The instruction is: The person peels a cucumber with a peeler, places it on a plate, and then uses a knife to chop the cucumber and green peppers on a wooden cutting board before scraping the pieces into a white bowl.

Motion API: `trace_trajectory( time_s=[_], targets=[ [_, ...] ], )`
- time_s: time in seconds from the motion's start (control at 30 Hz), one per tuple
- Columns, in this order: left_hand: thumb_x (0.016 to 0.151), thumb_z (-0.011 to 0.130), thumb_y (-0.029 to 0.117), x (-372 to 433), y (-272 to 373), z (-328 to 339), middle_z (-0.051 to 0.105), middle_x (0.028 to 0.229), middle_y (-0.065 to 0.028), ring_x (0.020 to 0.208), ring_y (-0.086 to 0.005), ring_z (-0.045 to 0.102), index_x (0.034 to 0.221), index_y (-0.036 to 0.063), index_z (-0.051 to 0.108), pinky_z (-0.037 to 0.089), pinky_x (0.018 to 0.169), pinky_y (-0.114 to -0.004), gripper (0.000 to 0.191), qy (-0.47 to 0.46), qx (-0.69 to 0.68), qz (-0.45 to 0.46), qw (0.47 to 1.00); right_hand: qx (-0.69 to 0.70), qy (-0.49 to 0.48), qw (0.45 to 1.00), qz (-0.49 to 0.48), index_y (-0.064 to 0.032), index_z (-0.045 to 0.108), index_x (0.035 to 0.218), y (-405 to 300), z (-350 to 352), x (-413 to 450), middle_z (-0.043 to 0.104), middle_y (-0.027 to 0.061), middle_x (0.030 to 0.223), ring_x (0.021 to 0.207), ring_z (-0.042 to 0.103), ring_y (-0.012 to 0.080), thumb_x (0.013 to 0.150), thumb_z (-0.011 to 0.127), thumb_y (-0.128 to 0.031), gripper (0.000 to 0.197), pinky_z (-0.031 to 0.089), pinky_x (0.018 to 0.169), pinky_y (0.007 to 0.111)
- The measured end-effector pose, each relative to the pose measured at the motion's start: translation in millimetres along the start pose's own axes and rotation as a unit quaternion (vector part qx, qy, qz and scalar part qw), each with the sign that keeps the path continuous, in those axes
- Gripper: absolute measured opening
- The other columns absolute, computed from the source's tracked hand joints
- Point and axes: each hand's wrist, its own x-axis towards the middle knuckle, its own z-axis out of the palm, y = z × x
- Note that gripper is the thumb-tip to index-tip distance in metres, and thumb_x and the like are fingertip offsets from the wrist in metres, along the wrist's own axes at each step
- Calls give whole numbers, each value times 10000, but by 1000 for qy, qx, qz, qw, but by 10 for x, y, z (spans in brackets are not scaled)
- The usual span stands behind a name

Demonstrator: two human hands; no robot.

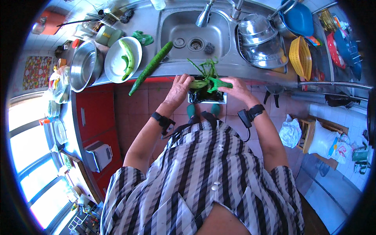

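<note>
My left hand [178,90] grips a partly peeled cucumber [198,84] in front of the sink's edge. In my right hand [238,88] is a green plastic tool, apparently a peeler [218,84], its head against the cucumber's right end. Thin green peels [208,68] hang around that end. Directly below stands a white bin [224,99] lined with a black bag. To the left, a whole unpeeled cucumber [152,66] lies slanted across the counter, its lower end jutting past the front edge. A white plate [113,66] holds a pale peeled cucumber [127,58] with a strip of green peel.
Behind my hands is a steel sink [167,29] with a faucet [204,16] and a scouring ball [209,48]. Steel bowls [255,29] and a yellow basket [299,57] stand to the right. A steel basin [85,66] and green cloth [143,38] are left.
</note>
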Motion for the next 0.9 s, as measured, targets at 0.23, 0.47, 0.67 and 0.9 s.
trace_trajectory(
  time_s=[0.23, 0.47, 0.67, 0.9],
  targets=[
    [827, 552, 64, 14, -41, -10, 530, 1171, -103, 1211, -325, 484, 1158, 119, 533, 285, 1142, -545, 336, -17, 68, 30, 997, 26, 15, 1000, 3, -59, 700, 1155, -88, -27, 12, 700, 170, 1109, 1015, 675, 324, 806, 767, -416, 504, 513, 901, 389],
    [787, 582, 98, -25, -91, -2, 525, 1227, -91, 1276, -299, 461, 1162, 124, 528, 222, 1182, -583, 380, 19, 119, 93, 988, 54, -18, 998, 0, -51, 698, 1154, -152, 6, 70, 699, 186, 1100, 998, 675, 328, 816, 763, -402, 491, 516, 871, 380],
    [763, 603, 97, -83, -151, -39, 528, 1215, -80, 1263, -285, 471, 1135, 128, 529, 235, 1179, -589, 381, 52, 128, 110, 984, 33, -19, 997, 68, -19, 687, 1173, -39, -145, -88, 691, 203, 1142, 1064, 665, 312, 833, 755, -397, 513, 500, 930, 382],
    [751, 618, 129, -36, -89, -92, 529, 1166, -46, 1206, -232, 517, 1080, 168, 538, 259, 1153, -607, 341, 92, 166, 198, 962, 132, -128, 981, 56, 15, 655, 1217, -348, -106, 141, 675, 211, 1187, 1113, 644, 279, 881, 714, -428, 559, 471, 974, 358]
  ],
)
